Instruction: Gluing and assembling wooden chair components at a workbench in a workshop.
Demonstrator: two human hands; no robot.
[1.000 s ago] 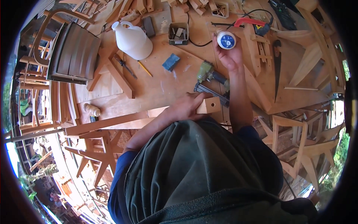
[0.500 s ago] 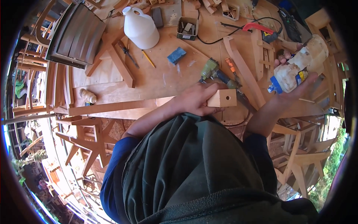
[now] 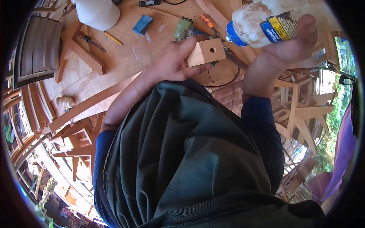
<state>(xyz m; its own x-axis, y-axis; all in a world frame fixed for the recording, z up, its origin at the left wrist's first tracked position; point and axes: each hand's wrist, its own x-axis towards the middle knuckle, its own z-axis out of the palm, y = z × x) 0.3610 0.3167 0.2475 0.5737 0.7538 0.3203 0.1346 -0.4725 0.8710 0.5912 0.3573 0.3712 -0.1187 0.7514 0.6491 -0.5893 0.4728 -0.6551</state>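
My left hand [image 3: 176, 57] is closed around a pale wooden block [image 3: 205, 53], fingers on one side and thumb on the other. A round hole shows in the face turned toward the right; my hand covers the rest of the piece. Over the bench's right side, my right hand [image 3: 287, 49] holds a large white glue bottle [image 3: 249, 24] smeared with dried glue. The bottle lies tilted, its blue cap [image 3: 235, 35] pointing left toward the block, the two apart. Its fingers are mostly hidden behind the bottle. Just beyond my left hand rests a green air tool [image 3: 183, 29].
On the bench [image 3: 125, 62] lie a blue sponge-like block [image 3: 142, 24], a pencil [image 3: 113, 38], a dark-handled tool [image 3: 91, 41], an orange-handled screwdriver [image 3: 207, 21] and angled wooden parts [image 3: 85, 57]. A white jug [image 3: 98, 13] stands at the back left. Wooden chair frames [image 3: 300, 106] stand at right.
The view has shifted, so the bench things sit higher and farther left. The glue bottle has come closer to the wooden block, its cap still pointing left. Both hands keep their hold.
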